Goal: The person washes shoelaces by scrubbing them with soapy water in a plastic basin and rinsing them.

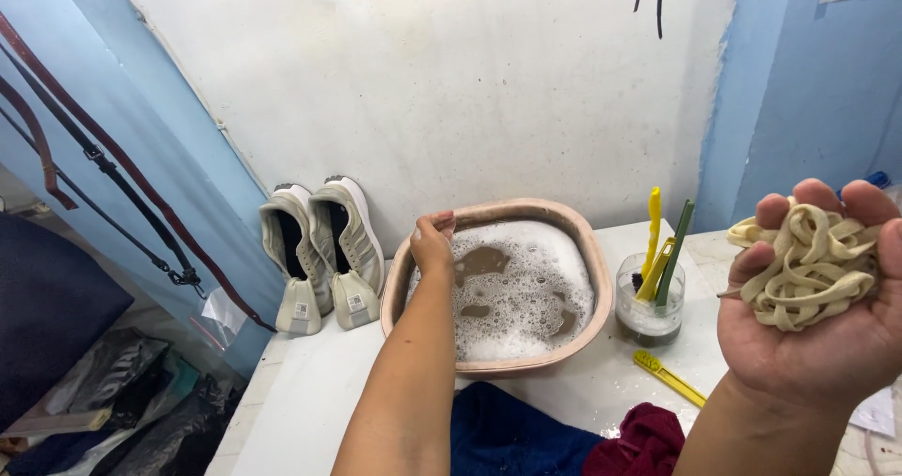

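Observation:
My right hand [827, 326] is raised at the right, palm up, and cups a bundle of cream flat shoelaces [806, 267]. My left hand [432, 243] reaches forward and rests its fingers on the left rim of a pink basin [584, 241] filled with foamy water, where some dark patches show through the suds. A pair of grey-and-white sneakers [324, 250] leans upright against the wall just left of the basin, without laces that I can see.
A clear cup [650, 299] with yellow and green brushes stands right of the basin. A yellow brush [669, 378] lies on the white counter. Blue cloth [512, 434] and red cloth [644, 443] lie near the front edge. Belts hang at left.

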